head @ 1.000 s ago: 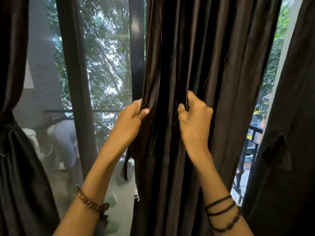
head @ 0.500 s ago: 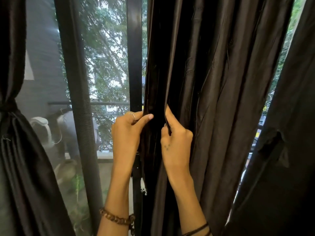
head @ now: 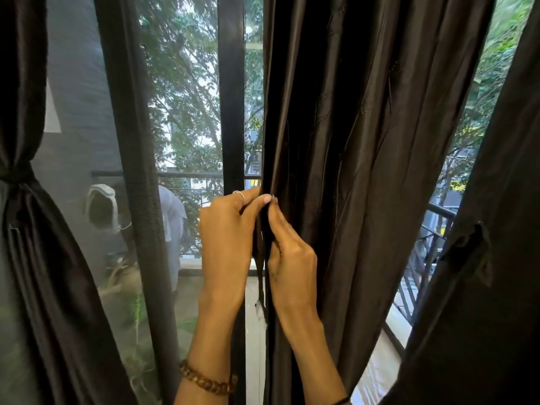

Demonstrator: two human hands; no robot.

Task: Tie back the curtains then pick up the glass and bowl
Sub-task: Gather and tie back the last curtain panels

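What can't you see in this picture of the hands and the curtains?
- Head view: the glass and bowl are nowhere in frame.
- The fingertips of the right hand are tucked into folds of the middle curtain.
- The thin dark strip between the right hand and the left hand may be a tie-back; the hands hide most of it.
- The tops of the curtains are cut off by the upper edge.
- The balcony beyond the mesh screen is hazy.

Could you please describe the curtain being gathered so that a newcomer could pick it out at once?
Look at the black window frame. The middle curtain hangs just right of it. Unlike the tied left curtain, it hangs loose, its edge pinched by the left hand and right hand.
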